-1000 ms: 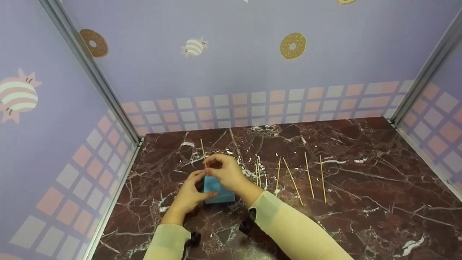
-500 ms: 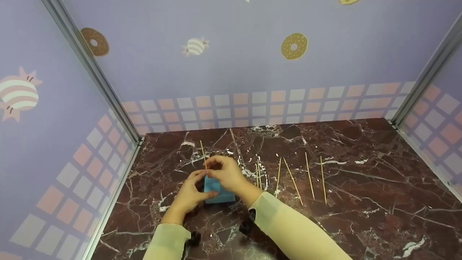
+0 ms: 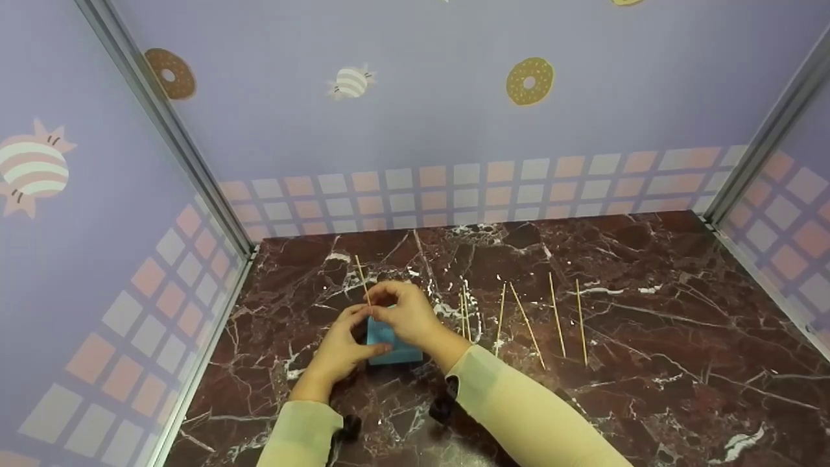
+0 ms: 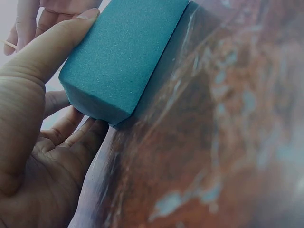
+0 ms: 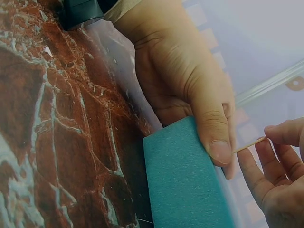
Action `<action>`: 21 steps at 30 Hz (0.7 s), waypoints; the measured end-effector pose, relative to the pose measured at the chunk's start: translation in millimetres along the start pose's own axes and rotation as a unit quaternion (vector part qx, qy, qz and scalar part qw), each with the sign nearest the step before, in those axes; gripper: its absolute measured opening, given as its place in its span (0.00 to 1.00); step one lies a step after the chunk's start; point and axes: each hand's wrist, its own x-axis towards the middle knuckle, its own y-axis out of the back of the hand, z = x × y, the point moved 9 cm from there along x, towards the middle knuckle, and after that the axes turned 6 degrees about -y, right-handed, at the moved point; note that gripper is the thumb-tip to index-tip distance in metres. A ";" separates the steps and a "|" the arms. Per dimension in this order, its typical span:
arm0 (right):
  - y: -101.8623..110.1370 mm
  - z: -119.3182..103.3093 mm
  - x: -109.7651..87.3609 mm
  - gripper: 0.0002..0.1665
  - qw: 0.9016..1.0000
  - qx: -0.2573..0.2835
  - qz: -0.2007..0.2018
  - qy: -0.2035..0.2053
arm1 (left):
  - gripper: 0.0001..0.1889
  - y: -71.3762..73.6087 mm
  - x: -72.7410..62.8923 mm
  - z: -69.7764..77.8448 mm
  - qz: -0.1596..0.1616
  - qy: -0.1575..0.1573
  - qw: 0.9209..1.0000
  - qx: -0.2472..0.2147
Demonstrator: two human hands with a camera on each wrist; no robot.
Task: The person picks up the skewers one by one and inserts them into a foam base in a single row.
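Observation:
My left hand (image 3: 338, 349) grips a blue foam block (image 3: 403, 355), its thumb on one face and its fingers round the far side, as the left wrist view shows. The block rests on the marbled table. At its back left, my right hand (image 3: 410, 316) pinches a thin wooden skewer (image 3: 362, 277) between thumb and index finger. Leaning left, the skewer's upper part sticks up above the fingers. Its lower end is hidden in the head view. In the right wrist view the skewer (image 5: 250, 145) runs from the right fingertips toward the left thumb and the block (image 5: 185, 180).
Several loose skewers (image 3: 528, 326) lie spread out to the right of the hands. White specks (image 3: 470, 301) are scattered on the table (image 3: 648, 337). Patterned panels (image 3: 441, 117) enclose the back and both sides.
The skewer's top has dropped a little and tipped further left. Both hands and the foam block stay almost in place.

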 end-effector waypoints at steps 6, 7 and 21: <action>-2.1 2.3 -0.2 0.09 1.000 -0.015 -0.005 0.001 | 0.47 0.6 -0.6 2.1 -0.001 0.000 1.000 0.005; -2.4 3.2 -0.4 0.08 1.000 -0.018 -0.005 0.001 | 0.47 0.4 -0.5 2.3 -0.002 -0.001 1.000 0.005; -4.4 3.3 -3.5 0.06 1.000 -0.012 0.000 -0.004 | 0.41 -0.7 0.5 5.0 -0.013 -0.015 1.000 0.013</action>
